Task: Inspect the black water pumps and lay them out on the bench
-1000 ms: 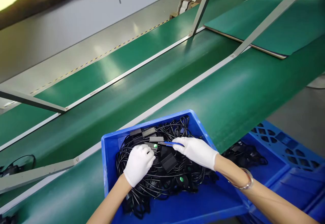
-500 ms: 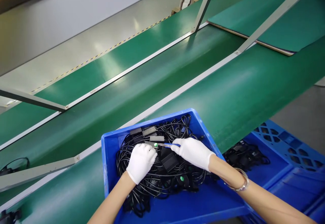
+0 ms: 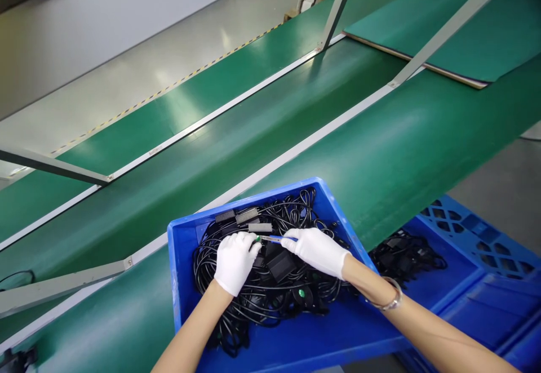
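Sitting in blue plastic crate (image 3: pixel 304 342): black cables (image 3: pixel 270 291). White-gloved right hand (image 3: pixel 316 252) grips blue-handled tool (image 3: pixel 275 239); white-gloved left hand (image 3: pixel 235 260), can't tell.

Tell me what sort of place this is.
Probably a factory assembly or packing line: what looks like a green conveyor belt runs between metal rails, and a blue plastic crate in front holds a heap of black cables.
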`<state>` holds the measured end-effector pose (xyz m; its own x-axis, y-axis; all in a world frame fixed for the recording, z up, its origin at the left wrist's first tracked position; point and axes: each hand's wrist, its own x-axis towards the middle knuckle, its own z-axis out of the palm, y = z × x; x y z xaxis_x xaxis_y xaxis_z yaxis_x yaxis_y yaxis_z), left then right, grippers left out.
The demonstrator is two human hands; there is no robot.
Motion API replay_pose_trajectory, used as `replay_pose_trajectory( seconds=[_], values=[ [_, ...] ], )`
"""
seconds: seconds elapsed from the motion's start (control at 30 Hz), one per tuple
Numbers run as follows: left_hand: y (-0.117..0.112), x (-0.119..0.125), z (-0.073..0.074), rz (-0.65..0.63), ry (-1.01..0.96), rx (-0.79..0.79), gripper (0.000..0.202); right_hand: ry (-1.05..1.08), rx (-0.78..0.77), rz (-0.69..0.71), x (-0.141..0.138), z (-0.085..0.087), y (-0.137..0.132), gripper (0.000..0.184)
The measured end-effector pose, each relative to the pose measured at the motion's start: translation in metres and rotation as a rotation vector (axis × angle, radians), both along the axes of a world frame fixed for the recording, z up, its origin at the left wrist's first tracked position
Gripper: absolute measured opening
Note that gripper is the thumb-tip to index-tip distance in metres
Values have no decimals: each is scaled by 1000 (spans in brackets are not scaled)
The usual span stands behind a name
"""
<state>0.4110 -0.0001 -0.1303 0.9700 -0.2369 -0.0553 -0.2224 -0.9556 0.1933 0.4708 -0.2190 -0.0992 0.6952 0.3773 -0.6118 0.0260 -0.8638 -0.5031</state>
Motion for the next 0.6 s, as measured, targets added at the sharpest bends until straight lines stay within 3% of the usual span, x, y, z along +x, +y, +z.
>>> replay_pose_trajectory(
  seconds=[0.33, 0.47, 0.53, 0.6],
  values=[
    [-15, 12, 0, 46, 41, 67, 23, 1, 101, -41, -4, -10, 1, 37],
    [-20, 16, -1, 94, 22, 31, 20, 9, 127, -93, -4, -5, -2, 38],
    [-10, 16, 4, 164, -7, 11, 20, 1, 142, -126, -5, 3, -8, 41],
    [18, 14, 14, 289, -57, 15, 21, -23, 146, -164, -9, 13, -18, 45]
  ],
)
